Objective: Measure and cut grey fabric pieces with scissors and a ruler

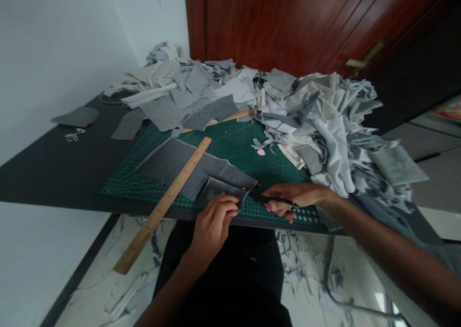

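My left hand (216, 219) pinches the near edge of a small dark grey fabric piece (212, 191) at the front of the green cutting mat (284, 166). In my right hand (288, 197) is a pair of black-handled scissors (277, 200), with its blades pointing left at the right end of that piece. Whether the blades are apart I cannot tell. A larger dark grey fabric piece (169, 161) lies flat behind it. Across this larger piece rests a wooden ruler (162, 207), its near end jutting past the table edge.
Heaps of grey and white fabric scraps (234, 89) cover the back and right of the dark table (39, 168). A second wooden ruler (247, 113) is partly buried there. Small clippings and a pink bit (260, 152) lie on the mat. More scraps litter the floor (133, 288).
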Demonstrator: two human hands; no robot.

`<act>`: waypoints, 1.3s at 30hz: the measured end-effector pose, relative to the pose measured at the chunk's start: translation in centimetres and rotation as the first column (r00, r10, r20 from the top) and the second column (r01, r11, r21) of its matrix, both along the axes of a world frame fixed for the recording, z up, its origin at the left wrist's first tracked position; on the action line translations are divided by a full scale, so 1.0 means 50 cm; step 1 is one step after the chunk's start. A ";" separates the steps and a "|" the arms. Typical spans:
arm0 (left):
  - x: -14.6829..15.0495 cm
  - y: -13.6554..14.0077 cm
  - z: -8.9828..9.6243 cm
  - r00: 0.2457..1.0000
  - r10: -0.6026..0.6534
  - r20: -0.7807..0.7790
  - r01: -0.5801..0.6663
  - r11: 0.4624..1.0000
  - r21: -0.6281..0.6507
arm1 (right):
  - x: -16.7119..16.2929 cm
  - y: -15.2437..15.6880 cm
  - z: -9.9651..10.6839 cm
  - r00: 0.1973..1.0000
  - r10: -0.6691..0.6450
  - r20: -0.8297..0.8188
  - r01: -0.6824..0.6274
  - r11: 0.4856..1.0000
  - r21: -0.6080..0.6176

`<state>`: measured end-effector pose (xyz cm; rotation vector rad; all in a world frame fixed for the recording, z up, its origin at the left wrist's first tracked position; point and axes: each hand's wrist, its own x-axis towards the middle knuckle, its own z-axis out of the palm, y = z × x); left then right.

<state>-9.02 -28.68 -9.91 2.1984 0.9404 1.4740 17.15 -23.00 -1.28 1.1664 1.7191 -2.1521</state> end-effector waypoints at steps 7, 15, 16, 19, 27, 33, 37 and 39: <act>-0.001 -0.002 0.003 1.000 0.017 -0.009 -0.017 1.000 0.004 | -0.001 -0.003 -0.003 1.000 -0.022 0.004 0.022 1.000 0.011; -0.002 -0.002 -0.004 1.000 0.016 -0.011 -0.016 1.000 -0.018 | -0.005 -0.003 0.006 0.999 -0.019 0.044 0.018 0.999 0.032; -0.002 -0.002 -0.006 1.000 0.015 -0.008 -0.015 1.000 -0.013 | -0.004 -0.003 0.008 0.999 -0.011 0.050 0.009 0.999 0.038; 0.000 -0.001 -0.009 1.000 0.014 -0.008 -0.015 1.000 -0.007 | -0.001 -0.001 0.011 0.998 0.007 0.064 -0.009 0.999 0.037; -0.001 -0.001 0.000 1.000 0.017 -0.017 -0.017 1.000 -0.007 | 0.005 -0.001 0.006 0.999 0.008 0.045 -0.010 0.999 0.044; -0.001 -0.002 -0.001 0.999 0.024 -0.026 -0.025 0.999 -0.023 | 0.007 0.002 0.002 0.999 0.003 0.036 -0.005 0.999 0.044; -0.002 -0.001 -0.002 0.998 0.026 -0.048 -0.028 0.999 -0.032 | 0.012 0.004 -0.006 1.000 0.005 0.014 -0.005 0.999 0.035; -0.002 -0.001 -0.001 0.998 0.027 -0.057 -0.029 0.999 -0.030 | 0.014 0.005 -0.010 1.000 -0.001 0.009 0.001 1.000 0.018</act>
